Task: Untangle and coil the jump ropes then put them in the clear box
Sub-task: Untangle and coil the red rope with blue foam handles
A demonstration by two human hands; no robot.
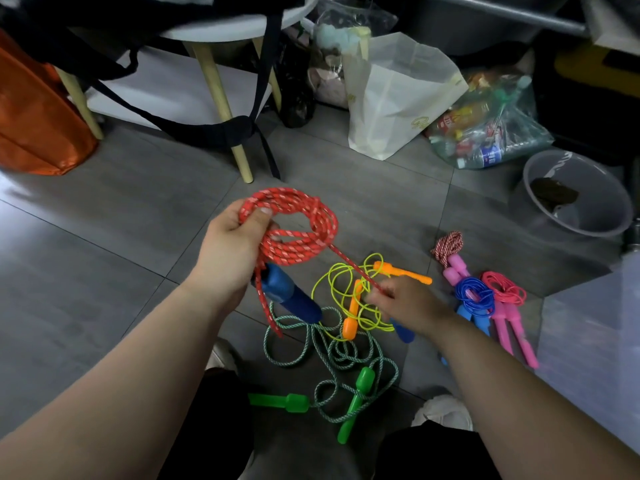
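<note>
Two hands busy on one rope, mid-coil. Left hand (230, 244) clamped round the red rope coil (294, 226), thumb over the loops, coil held up off the floor (104, 237). One blue handle (289, 294) dangling just under that coil, beside the left wrist. Right hand (407, 304) pinched shut on the red rope's free tail, taut line running from coil down to the fingers; second blue handle (403, 332) poking out below that hand, apparently the rope's other end. Step in hand, judged: winding the last length of red rope onto the coil. Below the coil on the floor: yellow rope with orange handles (353, 311), loose, uncoiled; nearer still, green speckled rope with green handles (356, 400), sprawled and overlapping the yellow one, not yet sorted. Right of the coil, well apart: three bundled ropes, pink-handled speckled one (452, 258), blue one (472, 294), pink one (504, 292), lying side by side, touching. Clear box: possibly the pale translucent edge (595, 341) at far right of the coil, cannot tell for sure. Next move probably calls for feeding the tail round into the left grip, tucking both handles, then setting the bundle with the finished three. Risk: loops slipping off the thumb if grip slackens.
</note>
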